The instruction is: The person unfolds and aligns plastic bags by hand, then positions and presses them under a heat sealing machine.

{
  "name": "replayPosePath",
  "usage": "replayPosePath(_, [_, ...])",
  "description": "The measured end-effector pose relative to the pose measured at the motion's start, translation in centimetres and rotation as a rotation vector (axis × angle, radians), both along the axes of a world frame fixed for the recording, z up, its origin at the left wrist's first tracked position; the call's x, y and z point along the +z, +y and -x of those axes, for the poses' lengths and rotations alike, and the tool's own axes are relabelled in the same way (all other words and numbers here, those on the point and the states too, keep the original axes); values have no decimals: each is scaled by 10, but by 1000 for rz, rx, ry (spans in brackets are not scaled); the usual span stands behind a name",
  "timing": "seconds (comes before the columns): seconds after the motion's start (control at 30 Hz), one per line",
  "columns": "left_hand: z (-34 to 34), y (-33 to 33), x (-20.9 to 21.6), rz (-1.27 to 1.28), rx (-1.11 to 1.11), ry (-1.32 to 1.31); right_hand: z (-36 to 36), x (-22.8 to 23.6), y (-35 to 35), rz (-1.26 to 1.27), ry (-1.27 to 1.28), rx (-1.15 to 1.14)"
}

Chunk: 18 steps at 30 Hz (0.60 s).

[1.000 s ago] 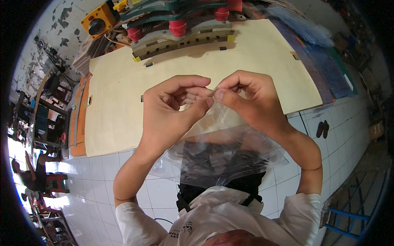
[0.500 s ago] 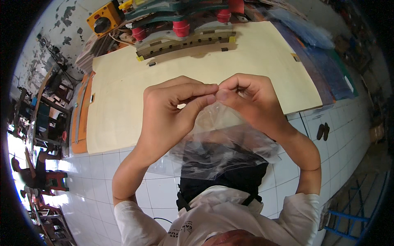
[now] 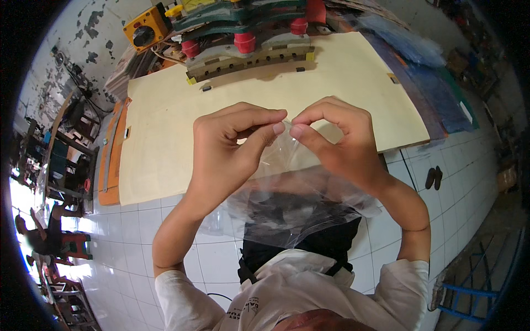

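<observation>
A clear plastic sheet or bag point(image 3: 287, 207) hangs from my fingertips, over my dark trousers. My left hand point(image 3: 232, 149) pinches its top edge between thumb and fingers. Just beside it, my right hand point(image 3: 345, 140) pinches the same plastic with thumb and forefinger, a narrow gap between the two sets of fingertips. Both hands are raised in front of a cream-coloured board point(image 3: 160, 138) on the worktable. Whether the plastic is a single layer or a bag, I cannot tell.
Beyond the board stands a green press machine point(image 3: 237, 25) with red cylinders and a metal bar; a yellow control box point(image 3: 146, 30) is at its left. Blue-tinted plastic sheets point(image 3: 425, 83) lie at right. Sandals point(image 3: 434, 177) rest on the tiled floor. A person point(image 3: 47, 229) sits far left.
My fingertips, which were touching, have moved slightly apart, with the plastic still pinched between them. The hanging plastic has spread and shifted a little.
</observation>
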State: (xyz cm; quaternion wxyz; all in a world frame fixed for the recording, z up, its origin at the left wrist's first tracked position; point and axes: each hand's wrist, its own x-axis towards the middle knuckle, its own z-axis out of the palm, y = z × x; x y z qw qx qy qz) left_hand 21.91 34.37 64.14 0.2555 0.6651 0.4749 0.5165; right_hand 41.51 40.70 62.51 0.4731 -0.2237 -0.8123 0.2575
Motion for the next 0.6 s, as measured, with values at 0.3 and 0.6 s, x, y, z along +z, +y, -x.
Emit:
replayPosePath(0.3, [-12,5,-16,2,65,-100,-1,-6,-11,-290,-79,-264])
replayPosePath(0.6, [-10,28,-29,32,62,-221,11,-31,9,-430,-14,-369])
